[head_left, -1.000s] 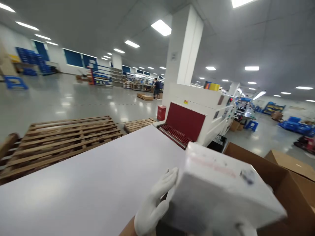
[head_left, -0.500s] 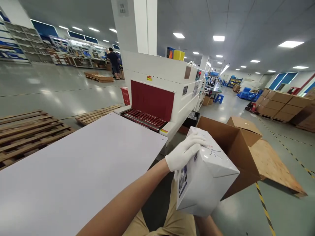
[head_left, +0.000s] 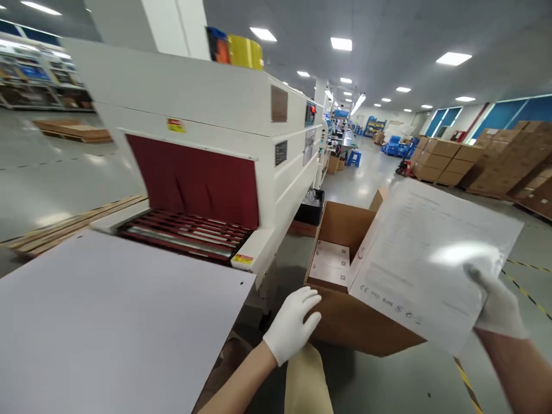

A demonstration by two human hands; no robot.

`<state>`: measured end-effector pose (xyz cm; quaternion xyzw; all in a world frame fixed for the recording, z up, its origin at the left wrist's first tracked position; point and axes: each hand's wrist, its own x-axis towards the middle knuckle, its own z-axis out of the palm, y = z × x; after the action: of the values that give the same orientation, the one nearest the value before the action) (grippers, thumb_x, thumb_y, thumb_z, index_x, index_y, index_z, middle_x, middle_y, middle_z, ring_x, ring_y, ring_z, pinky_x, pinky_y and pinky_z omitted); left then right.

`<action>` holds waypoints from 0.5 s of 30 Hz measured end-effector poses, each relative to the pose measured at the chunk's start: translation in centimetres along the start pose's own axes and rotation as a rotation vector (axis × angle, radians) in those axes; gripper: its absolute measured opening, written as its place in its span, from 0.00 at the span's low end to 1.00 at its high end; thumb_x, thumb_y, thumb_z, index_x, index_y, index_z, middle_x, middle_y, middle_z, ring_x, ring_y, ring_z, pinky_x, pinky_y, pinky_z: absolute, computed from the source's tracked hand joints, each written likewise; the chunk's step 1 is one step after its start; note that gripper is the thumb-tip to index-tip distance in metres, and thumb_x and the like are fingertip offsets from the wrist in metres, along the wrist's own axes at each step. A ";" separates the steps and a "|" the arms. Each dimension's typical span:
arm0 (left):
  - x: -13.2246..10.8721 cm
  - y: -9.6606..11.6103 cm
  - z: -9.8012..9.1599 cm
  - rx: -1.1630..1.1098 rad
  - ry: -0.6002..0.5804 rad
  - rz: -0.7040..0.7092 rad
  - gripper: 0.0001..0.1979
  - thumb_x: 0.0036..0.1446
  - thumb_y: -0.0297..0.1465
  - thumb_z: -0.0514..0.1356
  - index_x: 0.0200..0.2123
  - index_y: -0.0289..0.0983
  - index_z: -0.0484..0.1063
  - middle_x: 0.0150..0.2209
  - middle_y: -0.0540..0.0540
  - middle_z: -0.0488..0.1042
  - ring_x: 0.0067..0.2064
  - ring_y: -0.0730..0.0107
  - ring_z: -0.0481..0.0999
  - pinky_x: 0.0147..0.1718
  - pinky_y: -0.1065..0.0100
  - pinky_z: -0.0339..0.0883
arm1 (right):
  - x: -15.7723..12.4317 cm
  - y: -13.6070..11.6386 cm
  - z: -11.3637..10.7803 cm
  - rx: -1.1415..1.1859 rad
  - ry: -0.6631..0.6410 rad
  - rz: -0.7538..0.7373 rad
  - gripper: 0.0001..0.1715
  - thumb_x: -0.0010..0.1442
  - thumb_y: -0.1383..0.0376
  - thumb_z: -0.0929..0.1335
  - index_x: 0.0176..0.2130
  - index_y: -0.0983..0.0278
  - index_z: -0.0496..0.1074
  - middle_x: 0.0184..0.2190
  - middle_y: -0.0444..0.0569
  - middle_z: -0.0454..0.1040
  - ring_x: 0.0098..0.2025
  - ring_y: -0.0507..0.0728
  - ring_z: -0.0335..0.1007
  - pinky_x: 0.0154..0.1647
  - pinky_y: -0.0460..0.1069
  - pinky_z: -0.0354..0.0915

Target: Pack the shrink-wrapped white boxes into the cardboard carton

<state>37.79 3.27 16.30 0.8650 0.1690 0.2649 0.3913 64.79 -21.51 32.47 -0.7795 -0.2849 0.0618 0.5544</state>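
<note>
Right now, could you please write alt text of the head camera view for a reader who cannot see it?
A person's gloved right hand holds a white shrink-wrapped box above an open cardboard carton, while the gloved left hand rests on the carton's near edge. White boxes already lie inside. To the left stand a white table and a white tunnel machine with a red opening.

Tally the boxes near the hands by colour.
White shrink-wrapped box, held in the right hand: 1
White boxes lying inside the carton: 2
Brown open carton, touched by the left hand: 1
Total: 4
</note>
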 end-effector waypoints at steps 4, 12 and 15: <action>3.2 -4.1 3.2 0.208 -0.079 0.140 0.25 0.66 0.35 0.61 0.66 0.46 0.73 0.68 0.41 0.71 0.73 0.37 0.62 0.72 0.32 0.49 | 8.4 -2.9 1.4 -0.415 -0.082 -0.323 0.62 0.55 0.47 0.77 0.77 0.55 0.50 0.63 0.60 0.71 0.58 0.68 0.70 0.53 0.61 0.65; 3.6 -6.4 6.5 0.498 0.054 0.247 0.24 0.64 0.26 0.59 0.63 0.36 0.71 0.57 0.38 0.78 0.60 0.50 0.74 0.67 0.38 0.61 | 15.3 13.5 17.4 -1.157 -0.714 -0.639 0.57 0.47 0.58 0.74 0.73 0.46 0.59 0.48 0.58 0.66 0.42 0.65 0.62 0.43 0.58 0.57; 2.7 -7.8 7.5 0.521 0.114 0.239 0.23 0.62 0.29 0.62 0.60 0.39 0.74 0.56 0.39 0.80 0.60 0.49 0.75 0.68 0.41 0.62 | 15.1 22.0 22.1 -1.114 -0.894 -0.468 0.64 0.47 0.54 0.75 0.76 0.42 0.51 0.55 0.62 0.63 0.47 0.70 0.65 0.46 0.59 0.59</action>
<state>43.67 5.16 7.09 0.9338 0.1501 0.3050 0.1118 76.41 -0.32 7.67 -0.7643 -0.6304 0.0995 -0.0921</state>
